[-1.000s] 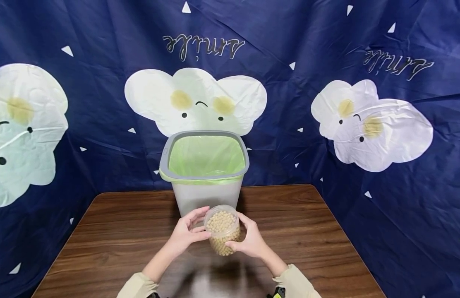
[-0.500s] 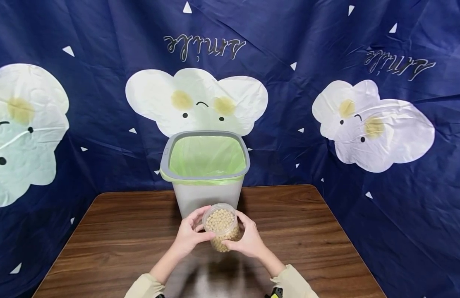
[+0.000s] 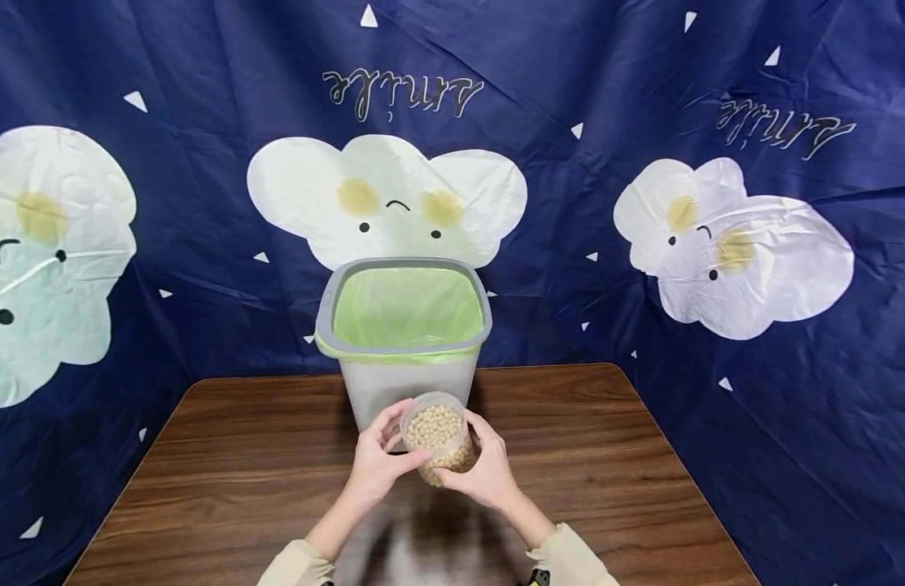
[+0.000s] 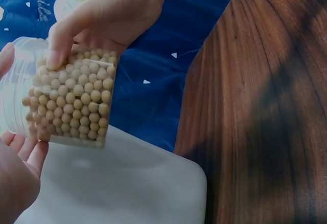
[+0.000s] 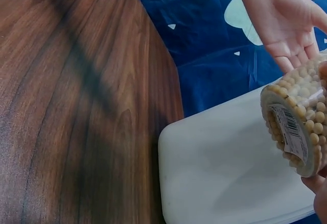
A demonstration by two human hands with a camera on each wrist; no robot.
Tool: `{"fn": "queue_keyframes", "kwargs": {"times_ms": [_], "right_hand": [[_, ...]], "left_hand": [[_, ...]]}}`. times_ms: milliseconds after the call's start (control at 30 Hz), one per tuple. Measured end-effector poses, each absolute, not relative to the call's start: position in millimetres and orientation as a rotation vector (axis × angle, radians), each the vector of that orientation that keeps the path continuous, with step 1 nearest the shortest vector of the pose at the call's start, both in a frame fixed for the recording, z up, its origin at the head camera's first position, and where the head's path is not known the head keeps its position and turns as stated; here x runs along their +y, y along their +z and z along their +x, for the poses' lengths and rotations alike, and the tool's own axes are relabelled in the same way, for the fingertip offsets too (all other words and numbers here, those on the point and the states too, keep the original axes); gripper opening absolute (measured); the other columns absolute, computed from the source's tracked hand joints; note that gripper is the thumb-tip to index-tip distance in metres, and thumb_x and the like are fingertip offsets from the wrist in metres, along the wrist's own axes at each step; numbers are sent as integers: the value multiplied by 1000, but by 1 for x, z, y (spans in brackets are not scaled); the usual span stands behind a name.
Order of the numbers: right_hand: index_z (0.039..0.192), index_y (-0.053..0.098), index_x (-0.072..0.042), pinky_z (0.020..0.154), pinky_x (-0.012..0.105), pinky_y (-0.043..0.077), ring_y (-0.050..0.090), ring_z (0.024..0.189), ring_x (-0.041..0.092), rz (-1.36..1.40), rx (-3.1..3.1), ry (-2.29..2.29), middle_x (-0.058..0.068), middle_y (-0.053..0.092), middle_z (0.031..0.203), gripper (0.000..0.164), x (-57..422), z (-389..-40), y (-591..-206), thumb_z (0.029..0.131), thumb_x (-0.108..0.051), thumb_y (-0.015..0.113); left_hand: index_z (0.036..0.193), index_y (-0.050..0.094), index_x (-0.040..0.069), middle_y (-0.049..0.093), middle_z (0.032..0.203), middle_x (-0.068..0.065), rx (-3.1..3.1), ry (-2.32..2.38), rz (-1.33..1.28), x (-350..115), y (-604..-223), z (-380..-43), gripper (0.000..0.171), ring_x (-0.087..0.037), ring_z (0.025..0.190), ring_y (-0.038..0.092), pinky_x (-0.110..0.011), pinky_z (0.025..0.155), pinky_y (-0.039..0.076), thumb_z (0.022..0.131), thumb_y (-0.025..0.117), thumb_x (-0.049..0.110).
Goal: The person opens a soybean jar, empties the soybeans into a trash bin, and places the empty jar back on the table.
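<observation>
A clear plastic jar (image 3: 436, 431) full of small round beige beans is held up over the table, in front of the bin. My left hand (image 3: 375, 462) holds it at the left by its ridged neck, thumb on the near side. From the right, my right hand (image 3: 489, 472) grips the lower body. The left wrist view shows the beans (image 4: 76, 98) packed against the wall, with the right thumb pressing on it. On the jar's base a white barcode label (image 5: 291, 134) shows in the right wrist view. Most of the right hand lies outside that view.
Behind the jar a light grey bin (image 3: 412, 382) with a grey rim and green liner bag (image 3: 404, 309) stands on the brown wooden table (image 3: 584, 480). A dark blue cloth (image 3: 555, 49) printed with white clouds hangs around the back and sides.
Both hands have lifted the jar slightly, up and toward the bin in the head view. The left thumb has slid further across the jar's near side. The bin has not moved.
</observation>
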State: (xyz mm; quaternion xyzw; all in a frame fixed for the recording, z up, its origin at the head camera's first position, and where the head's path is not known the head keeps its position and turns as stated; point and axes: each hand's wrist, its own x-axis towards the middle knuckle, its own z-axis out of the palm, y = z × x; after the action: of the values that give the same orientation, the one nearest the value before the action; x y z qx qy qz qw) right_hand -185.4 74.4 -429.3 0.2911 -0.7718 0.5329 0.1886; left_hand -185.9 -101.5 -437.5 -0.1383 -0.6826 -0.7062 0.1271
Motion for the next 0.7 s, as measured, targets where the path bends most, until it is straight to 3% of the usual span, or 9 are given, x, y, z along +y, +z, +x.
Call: {"fn": "queue_keyframes", "kwargs": {"times_ms": [333,567,700], "right_hand": [[119,50,9,78,36,52,58,96,31,787,-2148,1468,19,59,110,73,76,-186,-435,54,-6,80],[119,50,8,77,32,52,58,96,26,814,-2136,1464,19,59,110,74,79,-186,-437,53,-6,80],[120,50,8,76,33,52,57,98,27,802,-2147,1461,20,59,112,75,81,-185,-436,52,-6,81]], "left_hand": [[123,50,-3,53,124,-19,-1960,-2023,-428,-100,-436,-187,65,-8,111,51,-20,87,45,64,75,-9],[122,48,-10,51,120,-30,-1848,-2030,-479,-104,-431,-189,64,-6,110,53,-21,88,45,62,72,-16],[122,47,-11,51,120,-30,-1814,-2017,-452,-112,-431,-190,66,-5,109,54,-21,88,45,61,71,-19]]}}
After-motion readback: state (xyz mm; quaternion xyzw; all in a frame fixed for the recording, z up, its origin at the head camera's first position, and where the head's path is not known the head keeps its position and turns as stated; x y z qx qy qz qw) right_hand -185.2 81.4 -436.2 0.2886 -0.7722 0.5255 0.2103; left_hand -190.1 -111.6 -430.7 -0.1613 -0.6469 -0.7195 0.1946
